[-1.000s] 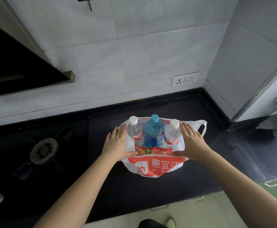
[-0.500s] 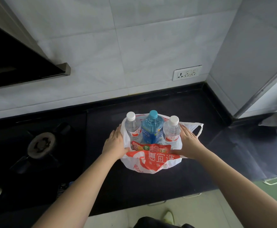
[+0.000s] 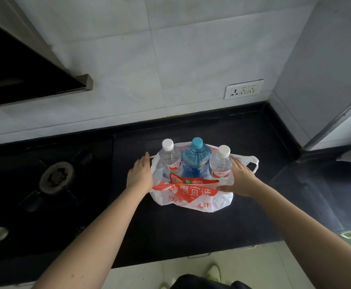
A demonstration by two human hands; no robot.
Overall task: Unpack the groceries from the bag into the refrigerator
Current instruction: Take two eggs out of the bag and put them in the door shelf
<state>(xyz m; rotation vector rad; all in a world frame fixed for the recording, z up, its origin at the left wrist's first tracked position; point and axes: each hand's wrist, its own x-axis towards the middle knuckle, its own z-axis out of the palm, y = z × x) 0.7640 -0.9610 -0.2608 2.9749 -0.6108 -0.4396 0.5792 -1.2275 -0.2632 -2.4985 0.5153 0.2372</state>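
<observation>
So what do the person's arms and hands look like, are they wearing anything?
No. Both arms are bare as far up as the picture shows, with no sleeves in view. The left hand and right hand have no gloves, and no rings, watch or bracelets show. The fingers are bare too.

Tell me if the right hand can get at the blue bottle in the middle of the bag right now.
Probably yes. The blue bottle stands upright in the open bag, its cap clear above the rim. The right hand rests flat on the bag's side beside it, holding nothing. A white-capped bottle stands between them, so reaching over looks easiest.
</observation>
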